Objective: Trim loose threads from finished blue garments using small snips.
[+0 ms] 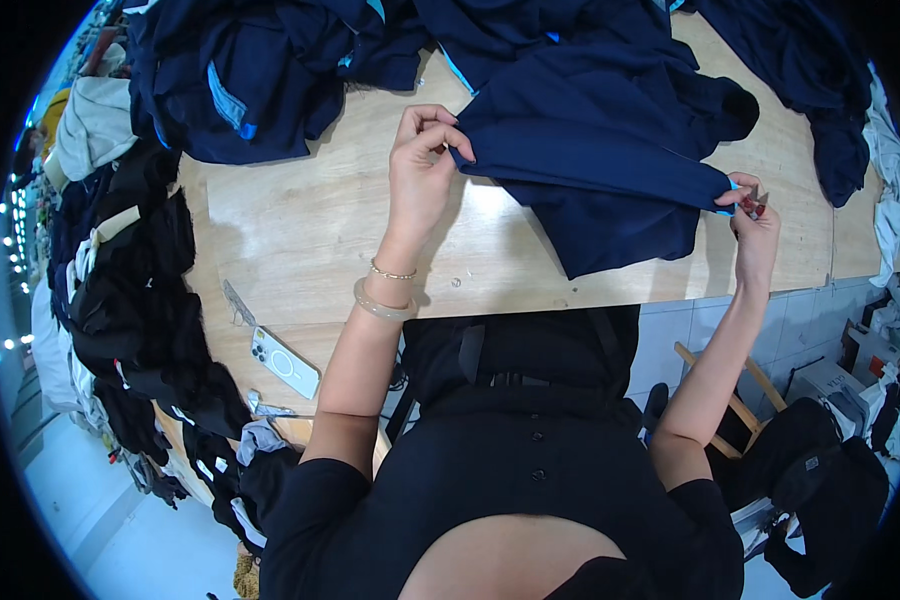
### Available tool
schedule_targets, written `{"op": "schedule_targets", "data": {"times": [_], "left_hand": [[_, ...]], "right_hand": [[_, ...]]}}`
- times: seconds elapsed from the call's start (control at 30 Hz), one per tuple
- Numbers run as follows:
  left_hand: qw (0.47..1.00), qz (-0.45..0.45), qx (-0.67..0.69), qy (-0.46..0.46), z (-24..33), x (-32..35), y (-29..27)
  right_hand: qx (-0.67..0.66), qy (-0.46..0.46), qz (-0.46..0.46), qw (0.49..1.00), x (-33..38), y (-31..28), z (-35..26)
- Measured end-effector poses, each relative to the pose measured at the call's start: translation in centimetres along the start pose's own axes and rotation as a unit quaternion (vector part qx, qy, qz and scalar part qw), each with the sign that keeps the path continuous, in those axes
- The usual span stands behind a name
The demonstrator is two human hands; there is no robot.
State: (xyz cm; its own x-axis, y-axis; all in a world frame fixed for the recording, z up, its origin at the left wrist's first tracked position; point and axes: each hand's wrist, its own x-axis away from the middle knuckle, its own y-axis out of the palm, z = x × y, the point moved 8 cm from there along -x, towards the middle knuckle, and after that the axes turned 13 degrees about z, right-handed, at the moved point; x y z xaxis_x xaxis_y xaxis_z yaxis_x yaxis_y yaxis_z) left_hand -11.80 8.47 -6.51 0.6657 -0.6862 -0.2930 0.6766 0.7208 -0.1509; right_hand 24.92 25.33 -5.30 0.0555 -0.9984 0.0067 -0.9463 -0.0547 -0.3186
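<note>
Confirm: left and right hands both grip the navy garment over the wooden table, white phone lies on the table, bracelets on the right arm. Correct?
Not quite: the bracelets are on the left arm, as the head view shows. The rest stands: left hand and right hand both grip the navy garment over the wooden table, with the white phone lying on it.

Left head-worn fisheye; looks steeply down past chest [480, 455] onto nearby worktable [310, 215].
</note>
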Motion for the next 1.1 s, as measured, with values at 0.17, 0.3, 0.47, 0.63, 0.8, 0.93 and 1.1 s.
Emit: {"op": "schedule_targets", "data": {"times": [0.17,0.3,0.47,0.63,0.8,0.93,1.1], "left_hand": [[0.995,0.001,-0.094,-0.026,-0.5,2.0,-0.1],[0.984,0.097,-0.151,0.016,1.5,3.4,-2.2],[0.823,-0.007,0.287,-0.490,0.4,11.2,3.7],[0.708,0.105,0.419,-0.559,-2.5,12.0,5.0],[0.694,0.143,0.429,-0.560,-2.7,12.5,4.6],[0.697,0.134,0.415,-0.570,-2.2,12.8,4.4],[0.696,0.106,0.402,-0.585,-2.4,12.8,4.8]], "right_hand": [[0.026,0.030,0.026,0.999,0.9,1.2,1.0],[0.071,0.007,-0.001,0.997,1.1,1.3,0.9],[0.075,0.019,0.001,0.997,1.3,1.2,1.4],[0.075,0.011,-0.006,0.997,1.5,1.0,1.3],[0.117,0.013,-0.002,0.993,2.2,1.0,0.1],[0.126,-0.190,0.030,0.973,4.0,3.1,-5.9],[0.204,-0.322,-0.100,0.919,7.5,13.1,-7.9]]}}
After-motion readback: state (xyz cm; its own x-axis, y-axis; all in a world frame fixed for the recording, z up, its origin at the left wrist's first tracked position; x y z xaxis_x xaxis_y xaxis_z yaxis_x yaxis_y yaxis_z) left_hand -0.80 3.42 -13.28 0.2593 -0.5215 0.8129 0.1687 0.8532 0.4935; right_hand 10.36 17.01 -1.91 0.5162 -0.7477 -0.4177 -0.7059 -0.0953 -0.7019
